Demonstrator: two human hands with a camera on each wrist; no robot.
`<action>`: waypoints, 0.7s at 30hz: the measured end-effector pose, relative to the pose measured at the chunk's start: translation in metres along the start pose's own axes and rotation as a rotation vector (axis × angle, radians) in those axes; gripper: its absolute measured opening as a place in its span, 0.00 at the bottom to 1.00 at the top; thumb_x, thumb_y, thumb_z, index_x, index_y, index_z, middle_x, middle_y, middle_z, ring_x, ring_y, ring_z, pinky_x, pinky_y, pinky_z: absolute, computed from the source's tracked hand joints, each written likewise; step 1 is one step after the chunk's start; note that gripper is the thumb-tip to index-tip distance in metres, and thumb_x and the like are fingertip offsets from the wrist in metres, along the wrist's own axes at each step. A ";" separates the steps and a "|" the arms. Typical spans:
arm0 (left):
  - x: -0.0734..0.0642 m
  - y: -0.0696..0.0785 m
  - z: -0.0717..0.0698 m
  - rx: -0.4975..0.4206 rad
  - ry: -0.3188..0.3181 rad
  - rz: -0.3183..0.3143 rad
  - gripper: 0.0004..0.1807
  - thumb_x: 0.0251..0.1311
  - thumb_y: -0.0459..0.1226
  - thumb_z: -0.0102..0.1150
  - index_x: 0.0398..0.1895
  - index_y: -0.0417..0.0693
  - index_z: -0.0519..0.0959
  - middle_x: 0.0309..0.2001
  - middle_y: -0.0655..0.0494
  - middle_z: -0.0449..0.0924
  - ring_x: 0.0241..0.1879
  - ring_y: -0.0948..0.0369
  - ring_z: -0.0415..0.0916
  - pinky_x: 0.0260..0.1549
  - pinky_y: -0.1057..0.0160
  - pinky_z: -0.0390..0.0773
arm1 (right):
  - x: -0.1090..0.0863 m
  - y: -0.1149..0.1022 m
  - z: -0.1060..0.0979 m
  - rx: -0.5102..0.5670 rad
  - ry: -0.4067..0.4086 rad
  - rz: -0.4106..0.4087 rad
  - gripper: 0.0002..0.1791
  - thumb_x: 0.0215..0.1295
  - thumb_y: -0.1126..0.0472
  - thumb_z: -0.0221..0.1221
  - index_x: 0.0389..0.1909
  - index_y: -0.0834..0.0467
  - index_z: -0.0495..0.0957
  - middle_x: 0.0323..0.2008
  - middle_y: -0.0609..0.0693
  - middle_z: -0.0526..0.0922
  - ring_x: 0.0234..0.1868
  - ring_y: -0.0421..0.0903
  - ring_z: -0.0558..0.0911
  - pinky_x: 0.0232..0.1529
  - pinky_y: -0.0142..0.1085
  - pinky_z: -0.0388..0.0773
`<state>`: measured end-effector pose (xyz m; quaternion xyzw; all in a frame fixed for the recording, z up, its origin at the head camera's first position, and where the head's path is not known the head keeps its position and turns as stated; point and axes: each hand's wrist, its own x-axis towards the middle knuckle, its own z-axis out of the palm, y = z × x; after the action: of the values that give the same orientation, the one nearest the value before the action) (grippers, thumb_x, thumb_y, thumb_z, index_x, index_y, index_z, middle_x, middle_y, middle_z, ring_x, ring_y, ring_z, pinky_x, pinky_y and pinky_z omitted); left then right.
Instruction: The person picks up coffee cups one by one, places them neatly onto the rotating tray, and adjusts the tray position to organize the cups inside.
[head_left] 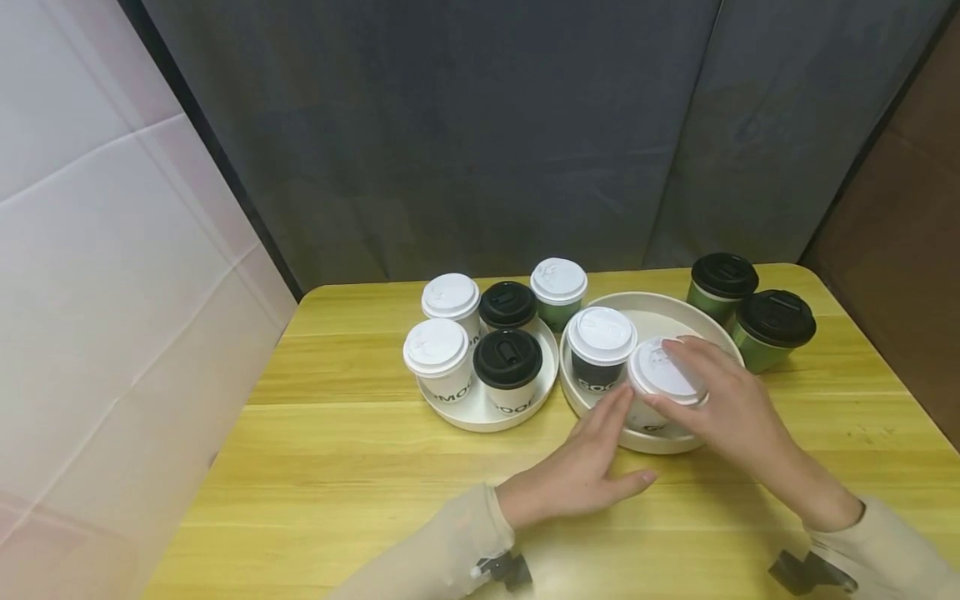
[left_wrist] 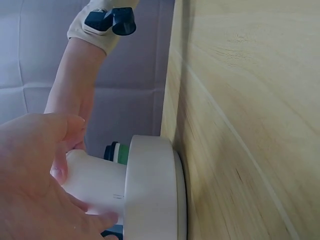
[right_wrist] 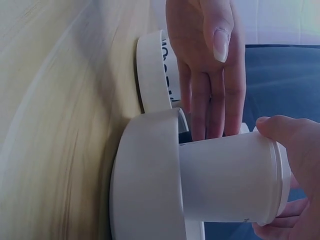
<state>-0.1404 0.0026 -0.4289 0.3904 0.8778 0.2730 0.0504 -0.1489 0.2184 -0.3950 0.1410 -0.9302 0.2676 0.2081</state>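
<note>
My right hand [head_left: 731, 408] grips a white paper cup [head_left: 663, 371] by its white lid, thumb on the near side and fingers over the far side. This cup stands in the larger round cream tray [head_left: 656, 446], its lower part behind the tray wall in the right wrist view. My left hand [head_left: 577, 475] has its fingers straight, with the fingertips right at the cup's left side and the thumb spread away. Just left of the gripped cup, a black cup with a white lid [head_left: 602, 337] sits in the same tray.
Left of the tray, a smaller round plate [head_left: 483, 425] bears several cups with white or black lids. A green cup with a white lid [head_left: 558, 287] stands behind, between the two. Two green cups with black lids [head_left: 776, 321] stand on the wooden table [head_left: 322, 467] at the right.
</note>
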 end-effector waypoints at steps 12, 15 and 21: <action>-0.004 0.003 0.000 0.043 0.003 -0.013 0.53 0.66 0.55 0.54 0.79 0.37 0.37 0.80 0.39 0.39 0.80 0.46 0.43 0.78 0.48 0.49 | -0.002 -0.001 0.004 -0.011 0.004 -0.011 0.38 0.49 0.49 0.74 0.61 0.58 0.76 0.60 0.62 0.78 0.59 0.63 0.77 0.54 0.62 0.74; -0.005 0.003 0.001 0.046 0.007 -0.004 0.53 0.66 0.55 0.54 0.79 0.37 0.37 0.80 0.39 0.40 0.80 0.46 0.44 0.78 0.48 0.49 | -0.003 -0.002 0.003 -0.009 0.000 -0.002 0.38 0.49 0.49 0.74 0.61 0.57 0.76 0.60 0.62 0.77 0.59 0.63 0.77 0.53 0.61 0.74; -0.005 0.003 0.001 0.051 0.014 -0.001 0.52 0.66 0.55 0.54 0.79 0.36 0.38 0.80 0.39 0.41 0.79 0.46 0.44 0.78 0.48 0.50 | -0.003 -0.002 0.004 -0.003 -0.004 0.004 0.38 0.49 0.49 0.74 0.61 0.57 0.76 0.60 0.62 0.77 0.58 0.63 0.77 0.52 0.61 0.75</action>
<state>-0.1349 0.0013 -0.4291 0.3891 0.8851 0.2530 0.0343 -0.1464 0.2152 -0.3987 0.1397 -0.9312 0.2665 0.2058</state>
